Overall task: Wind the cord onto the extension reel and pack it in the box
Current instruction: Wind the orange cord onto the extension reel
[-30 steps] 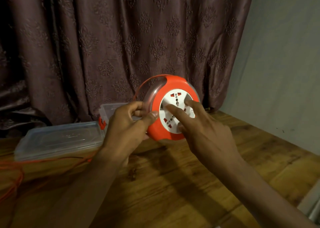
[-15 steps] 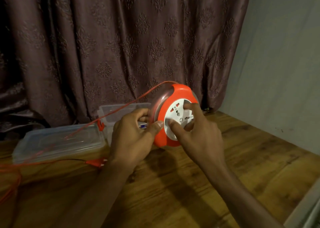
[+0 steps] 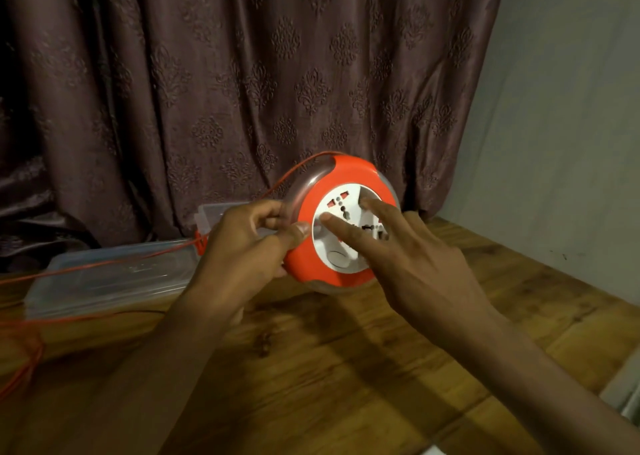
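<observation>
Cord being wound onto the extension reel

The extension reel is being held upright just above the wooden table, gripped at its clear rim by the curled fingers of the left hand, while the white socket face is being pressed by the straight fingers of the right hand. The cord is being fed in from left of the reel, across the box lid; light tension is best being kept so turns lie evenly. The box is waiting behind-left of the reel.
</observation>
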